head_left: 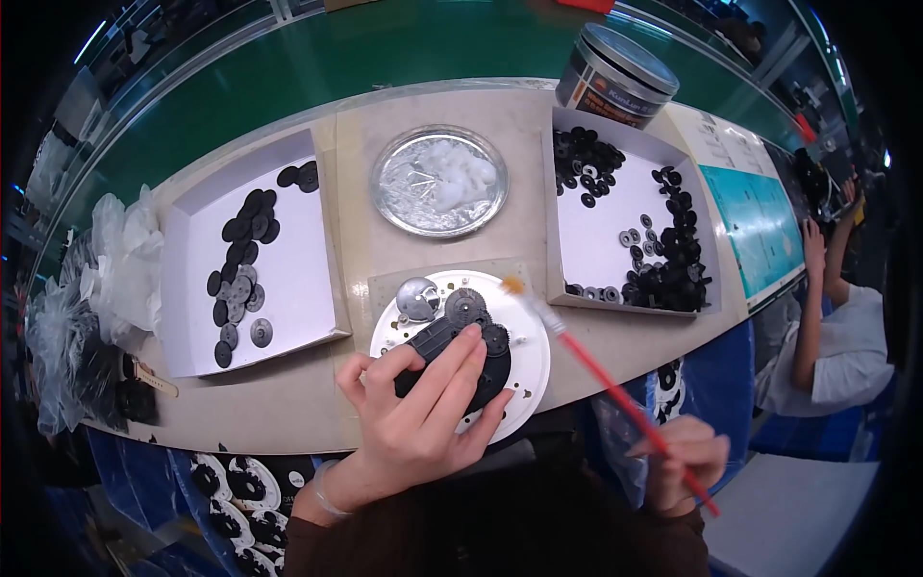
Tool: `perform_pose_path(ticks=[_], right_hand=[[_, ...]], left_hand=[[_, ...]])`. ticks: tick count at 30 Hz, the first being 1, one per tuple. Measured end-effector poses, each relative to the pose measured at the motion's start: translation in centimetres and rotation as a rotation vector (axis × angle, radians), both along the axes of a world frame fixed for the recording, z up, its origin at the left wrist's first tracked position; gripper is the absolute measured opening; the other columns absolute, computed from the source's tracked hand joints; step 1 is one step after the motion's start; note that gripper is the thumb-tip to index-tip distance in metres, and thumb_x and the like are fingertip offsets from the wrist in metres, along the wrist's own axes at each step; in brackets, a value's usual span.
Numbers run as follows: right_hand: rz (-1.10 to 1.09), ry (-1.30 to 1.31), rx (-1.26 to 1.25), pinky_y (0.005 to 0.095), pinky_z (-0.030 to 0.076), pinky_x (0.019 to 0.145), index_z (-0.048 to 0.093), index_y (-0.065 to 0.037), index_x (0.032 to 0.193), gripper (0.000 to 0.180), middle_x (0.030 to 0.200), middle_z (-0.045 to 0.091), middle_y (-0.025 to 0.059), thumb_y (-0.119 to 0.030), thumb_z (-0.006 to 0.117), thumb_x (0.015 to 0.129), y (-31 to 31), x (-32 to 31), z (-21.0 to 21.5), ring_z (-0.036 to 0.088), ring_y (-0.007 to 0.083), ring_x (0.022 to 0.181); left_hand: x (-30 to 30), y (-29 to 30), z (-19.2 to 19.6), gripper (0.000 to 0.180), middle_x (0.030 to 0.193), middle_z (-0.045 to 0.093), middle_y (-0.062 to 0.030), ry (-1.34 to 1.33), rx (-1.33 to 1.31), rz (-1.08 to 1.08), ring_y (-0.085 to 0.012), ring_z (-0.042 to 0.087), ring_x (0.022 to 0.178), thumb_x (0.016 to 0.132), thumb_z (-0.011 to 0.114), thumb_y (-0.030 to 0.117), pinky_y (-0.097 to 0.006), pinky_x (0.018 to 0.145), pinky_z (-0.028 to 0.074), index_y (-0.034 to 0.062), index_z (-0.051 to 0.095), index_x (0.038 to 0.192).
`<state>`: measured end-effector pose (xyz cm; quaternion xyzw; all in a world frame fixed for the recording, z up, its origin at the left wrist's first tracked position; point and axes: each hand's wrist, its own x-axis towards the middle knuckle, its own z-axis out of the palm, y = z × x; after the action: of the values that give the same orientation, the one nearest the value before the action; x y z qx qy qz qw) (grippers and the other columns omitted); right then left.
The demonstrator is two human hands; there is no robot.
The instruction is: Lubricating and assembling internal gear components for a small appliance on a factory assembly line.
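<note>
My left hand (418, 413) lies over a black plastic gear mechanism (486, 380) on a round white plate (532, 375), its fingers bent around the housing and a fingertip on the gears. A large dark gear (465, 306) and a round silver metal part (418, 299) sit at the plate's far side. In my closed right hand (683, 462) is a red-handled paintbrush (608, 380). Its tan bristles hover at or just above the plate's far right edge; contact cannot be made out. Beyond the plate stands a shallow round metal dish (377, 197) holding white grease (466, 178).
Shallow white boxes flank the plate: the left box (298, 260) holds dark gears, the right box (586, 231) small black and grey gears. Behind the right one stands a large tin (620, 72). Clear plastic bags (125, 269) lie far left. A person (836, 337) sits at right.
</note>
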<state>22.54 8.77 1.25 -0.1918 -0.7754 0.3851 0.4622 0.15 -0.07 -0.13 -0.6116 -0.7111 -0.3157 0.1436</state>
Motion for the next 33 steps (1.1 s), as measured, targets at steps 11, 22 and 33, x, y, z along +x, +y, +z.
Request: perform_pose_path(ticks=[11, 22, 33], right_hand=[[0.038, 0.187, 0.024, 0.0185, 0.043, 0.037, 0.046, -0.001, 0.081, 0.030, 0.075, 0.043, 0.0097, -0.030, 0.050, 0.087, 2.9, -1.9, 0.5, 0.043, 0.0124, 0.054], [-0.194, 0.245, 0.158, 0.0269, 0.053, 0.049, 0.054, -0.002, 0.093, 0.035, 0.082, 0.047, 0.0128, -0.036, 0.046, 0.086, 3.7, -1.5, 1.0, 0.063, 0.0250, 0.066], [0.054, 0.220, -0.062, 0.0188, 0.043, 0.041, 0.043, 0.002, 0.091, 0.031, 0.070, 0.052, 0.0152, -0.029, 0.043, 0.090, 5.8, -3.3, 2.5, 0.052, 0.0149, 0.048]], left_hand=[[0.3, 0.1, 0.1, 0.039, 0.097, 0.063, -0.0012, 0.015, 0.005, 0.008, -0.0175, 0.040, 0.073, 0.054, 0.073, 0.022, -0.031, 0.076, 0.025, 0.0040, 0.064, 0.087], [0.1, 0.0, -0.3, 0.032, 0.099, 0.061, 0.0047, 0.049, 0.018, 0.034, -0.0152, 0.038, 0.077, 0.063, 0.068, 0.030, -0.033, 0.076, 0.023, 0.0070, 0.065, 0.085], [0.5, 0.0, -0.1, 0.037, 0.101, 0.062, 0.0001, 0.073, -0.004, 0.033, -0.0172, 0.040, 0.078, 0.057, 0.071, 0.026, -0.034, 0.078, 0.023, 0.0055, 0.064, 0.087]])
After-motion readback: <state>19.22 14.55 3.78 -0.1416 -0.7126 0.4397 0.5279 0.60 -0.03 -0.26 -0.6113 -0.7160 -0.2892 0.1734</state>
